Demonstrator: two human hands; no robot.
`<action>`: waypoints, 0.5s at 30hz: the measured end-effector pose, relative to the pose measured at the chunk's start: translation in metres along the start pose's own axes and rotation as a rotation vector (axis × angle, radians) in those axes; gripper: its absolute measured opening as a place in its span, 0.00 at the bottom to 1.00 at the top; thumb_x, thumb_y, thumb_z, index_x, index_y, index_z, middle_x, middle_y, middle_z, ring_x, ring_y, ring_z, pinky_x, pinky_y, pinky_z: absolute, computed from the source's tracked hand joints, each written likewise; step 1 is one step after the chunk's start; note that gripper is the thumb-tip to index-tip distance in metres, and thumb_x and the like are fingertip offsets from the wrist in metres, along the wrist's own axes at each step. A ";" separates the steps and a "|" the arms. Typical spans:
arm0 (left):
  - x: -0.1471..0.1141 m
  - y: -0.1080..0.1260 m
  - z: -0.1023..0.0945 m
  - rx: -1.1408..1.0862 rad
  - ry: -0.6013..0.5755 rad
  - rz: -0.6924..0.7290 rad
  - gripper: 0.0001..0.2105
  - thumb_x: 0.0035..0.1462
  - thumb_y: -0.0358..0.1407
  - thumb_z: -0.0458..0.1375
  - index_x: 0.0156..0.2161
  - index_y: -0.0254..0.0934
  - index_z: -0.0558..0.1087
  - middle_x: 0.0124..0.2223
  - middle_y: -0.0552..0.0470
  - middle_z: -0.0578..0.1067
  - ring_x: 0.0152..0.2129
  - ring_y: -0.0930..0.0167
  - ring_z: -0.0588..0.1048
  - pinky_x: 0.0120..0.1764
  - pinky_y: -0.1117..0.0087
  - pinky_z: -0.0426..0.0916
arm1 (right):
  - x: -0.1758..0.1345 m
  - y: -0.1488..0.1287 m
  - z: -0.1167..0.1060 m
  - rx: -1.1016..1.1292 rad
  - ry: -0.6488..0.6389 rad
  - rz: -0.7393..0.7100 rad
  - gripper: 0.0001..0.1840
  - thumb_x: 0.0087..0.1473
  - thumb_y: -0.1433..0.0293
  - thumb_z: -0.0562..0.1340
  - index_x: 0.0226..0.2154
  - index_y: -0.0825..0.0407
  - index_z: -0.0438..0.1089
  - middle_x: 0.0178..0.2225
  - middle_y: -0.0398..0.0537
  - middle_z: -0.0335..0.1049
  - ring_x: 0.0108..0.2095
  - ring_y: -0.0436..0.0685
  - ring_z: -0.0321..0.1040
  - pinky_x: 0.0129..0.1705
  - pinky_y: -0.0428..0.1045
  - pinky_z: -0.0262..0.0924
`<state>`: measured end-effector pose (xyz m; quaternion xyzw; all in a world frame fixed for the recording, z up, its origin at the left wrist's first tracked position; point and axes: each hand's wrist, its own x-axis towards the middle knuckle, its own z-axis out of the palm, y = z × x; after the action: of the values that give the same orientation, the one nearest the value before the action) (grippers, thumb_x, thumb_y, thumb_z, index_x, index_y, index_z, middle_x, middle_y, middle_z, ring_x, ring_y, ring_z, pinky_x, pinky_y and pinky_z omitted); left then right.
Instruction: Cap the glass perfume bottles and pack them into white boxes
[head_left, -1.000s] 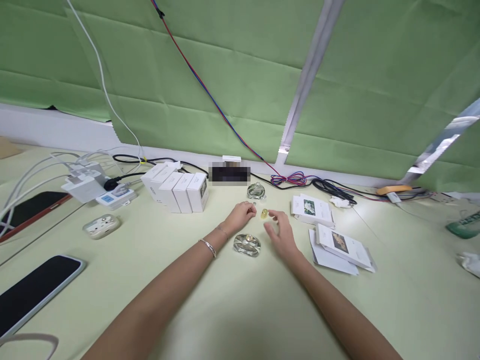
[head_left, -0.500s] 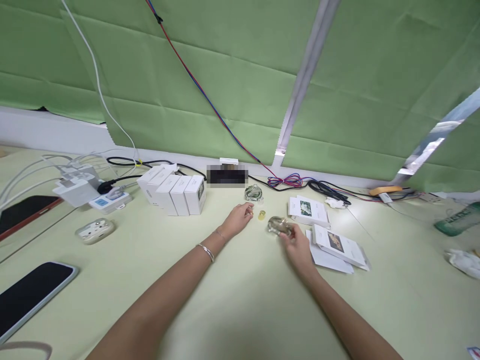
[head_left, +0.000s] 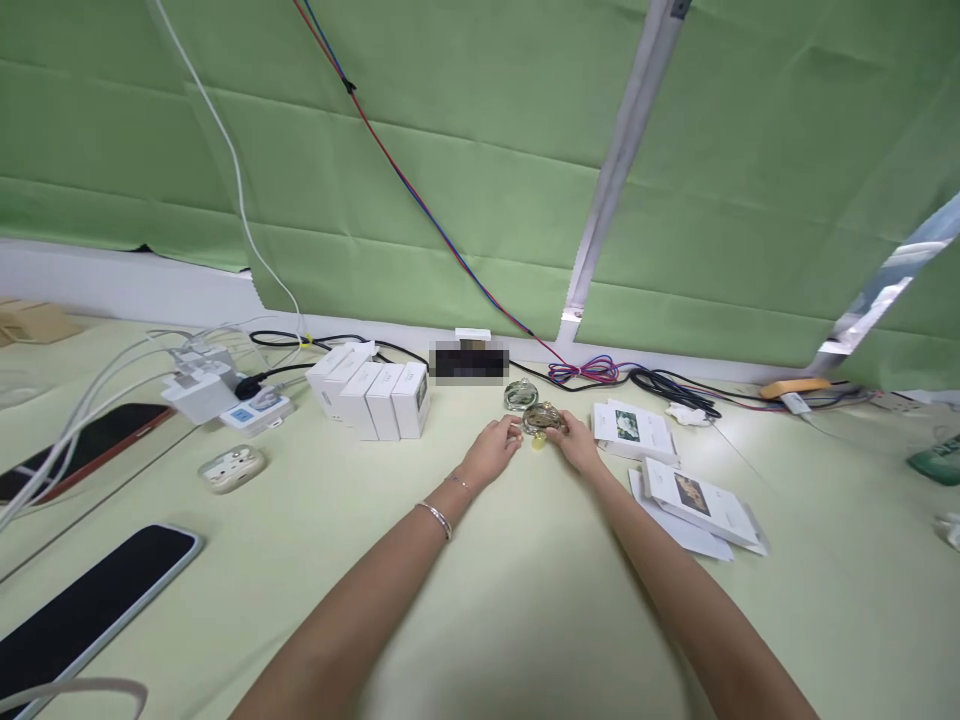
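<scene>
My right hand (head_left: 574,442) is closed on the edge of a round clear glass piece (head_left: 544,418), shaped like a flat bottle with brownish tints, and holds it over the table. Just behind it a similar round glass piece (head_left: 519,394) lies on the table, partly covered by the held one. A small yellow cap-like piece (head_left: 538,441) shows under the held glass, close to my right fingertips. My left hand (head_left: 491,455) is beside the held glass on the left, its fingers curled together; whatever they hold is hidden.
White boxes (head_left: 381,402) stand in a group at the left. Two flat boxes with pictures (head_left: 634,430) (head_left: 701,503) lie at the right. Phones (head_left: 97,610), an earbud case (head_left: 231,469), a power strip (head_left: 259,412) and cables occupy the left; coiled cables (head_left: 671,388) run along the wall.
My right hand has carried the round glass piece left and away from me, in front of the other glass and over the yellow piece. My left hand stays near. The view has shifted slightly.
</scene>
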<state>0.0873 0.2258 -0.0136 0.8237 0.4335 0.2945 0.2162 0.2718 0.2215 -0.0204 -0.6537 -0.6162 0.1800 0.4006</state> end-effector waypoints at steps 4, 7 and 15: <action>-0.006 0.008 -0.034 0.116 0.094 -0.018 0.16 0.56 0.27 0.50 0.50 0.34 0.63 0.50 0.42 0.69 0.49 0.65 0.66 0.52 0.62 0.60 | -0.011 0.000 -0.007 -0.022 0.048 0.003 0.23 0.44 0.65 0.57 0.44 0.55 0.64 0.37 0.52 0.70 0.32 0.57 0.63 0.39 0.55 0.57; 0.002 0.009 -0.092 0.256 0.146 -0.038 0.26 0.48 0.26 0.58 0.54 0.34 0.61 0.59 0.39 0.58 0.58 0.56 0.50 0.58 0.51 0.42 | -0.031 -0.007 -0.019 -0.080 0.179 -0.101 0.21 0.48 0.66 0.53 0.45 0.57 0.62 0.39 0.56 0.68 0.39 0.61 0.62 0.42 0.59 0.56; 0.038 0.029 -0.189 0.808 -0.432 -0.255 0.32 0.28 0.31 0.67 0.45 0.28 0.68 0.47 0.35 0.70 0.48 0.52 0.65 0.52 0.57 0.54 | -0.065 -0.061 -0.019 -0.071 0.084 -0.377 0.17 0.55 0.66 0.50 0.46 0.53 0.60 0.42 0.55 0.65 0.45 0.60 0.60 0.48 0.60 0.54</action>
<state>-0.0052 0.2618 0.1538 0.8246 0.5560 -0.1047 -0.0016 0.2337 0.1496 0.0199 -0.5475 -0.7164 0.0529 0.4293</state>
